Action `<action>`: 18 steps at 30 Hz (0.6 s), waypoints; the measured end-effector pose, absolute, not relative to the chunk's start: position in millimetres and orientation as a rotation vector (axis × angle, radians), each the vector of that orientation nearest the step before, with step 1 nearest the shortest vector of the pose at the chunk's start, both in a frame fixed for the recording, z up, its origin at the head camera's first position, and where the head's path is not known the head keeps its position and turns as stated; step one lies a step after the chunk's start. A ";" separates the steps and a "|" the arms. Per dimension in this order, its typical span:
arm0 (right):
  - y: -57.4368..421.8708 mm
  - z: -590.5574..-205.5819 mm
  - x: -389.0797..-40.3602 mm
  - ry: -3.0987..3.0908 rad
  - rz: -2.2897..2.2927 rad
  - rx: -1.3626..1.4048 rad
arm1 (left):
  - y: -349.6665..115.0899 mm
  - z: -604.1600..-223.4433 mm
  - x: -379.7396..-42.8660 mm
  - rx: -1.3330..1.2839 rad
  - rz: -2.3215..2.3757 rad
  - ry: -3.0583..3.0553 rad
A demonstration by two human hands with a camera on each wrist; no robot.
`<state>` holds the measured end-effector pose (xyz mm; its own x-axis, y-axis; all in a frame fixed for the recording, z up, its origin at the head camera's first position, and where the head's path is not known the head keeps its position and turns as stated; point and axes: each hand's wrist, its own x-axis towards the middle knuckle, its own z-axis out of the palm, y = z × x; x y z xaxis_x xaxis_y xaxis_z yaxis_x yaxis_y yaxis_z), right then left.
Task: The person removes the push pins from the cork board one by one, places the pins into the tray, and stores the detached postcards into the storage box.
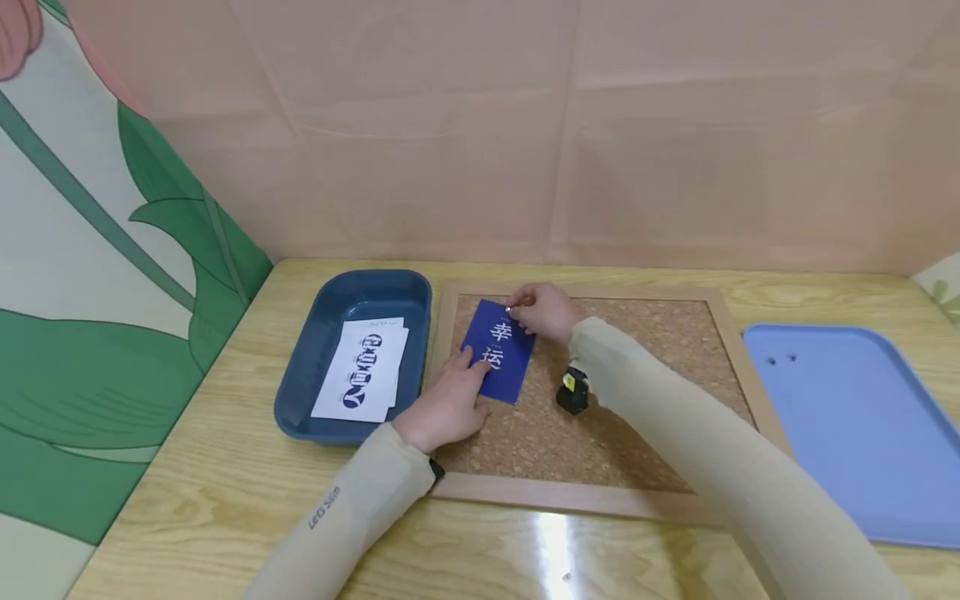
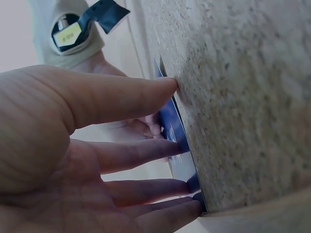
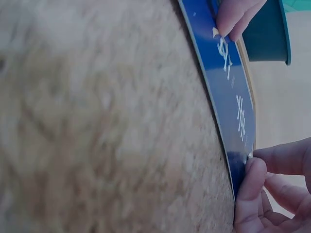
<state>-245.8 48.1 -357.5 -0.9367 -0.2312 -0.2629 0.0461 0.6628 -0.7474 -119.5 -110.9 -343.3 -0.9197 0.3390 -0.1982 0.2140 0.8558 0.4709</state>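
Note:
A dark blue card (image 1: 516,358) with white characters lies on the upper left of the cork board (image 1: 637,400). The left hand (image 1: 450,404) rests fingertips on the card's lower left part, its fingers fairly straight. In the left wrist view its thumb (image 2: 141,99) touches near the card's edge beside the cork. At the card's top edge, the right hand (image 1: 546,311) pinches a small shiny pushpin (image 1: 507,310) between thumb and forefinger. The right wrist view shows the pin (image 3: 250,156) against the card's face; its point is hidden.
A dark blue basin (image 1: 300,392) left of the board holds white printed cards (image 1: 360,371). To the right lies a light blue tray (image 1: 855,433) with small dark pins (image 1: 792,357). The board's wooden frame (image 1: 555,493) rests on a wood-grain table (image 1: 195,467), with a pinkish sheet (image 1: 525,150) behind.

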 end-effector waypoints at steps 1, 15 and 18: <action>47.9 -357.6 -246.1 2.546 -1.153 -0.146 | -110.7 -342.8 -119.6 0.416 0.653 2.755; 45.3 -359.6 -250.4 2.580 -1.111 -0.134 | -108.2 -340.6 -121.4 0.407 0.616 2.754; 45.7 -359.2 -251.1 2.581 -1.109 -0.126 | -107.6 -339.9 -121.9 0.405 0.618 2.748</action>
<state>-251.1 45.7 -359.2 -0.9421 -0.2082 -0.2629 0.0475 0.6934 -0.7190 -121.9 -107.6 -339.9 -0.9170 0.3321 -0.2210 0.2055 0.8682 0.4517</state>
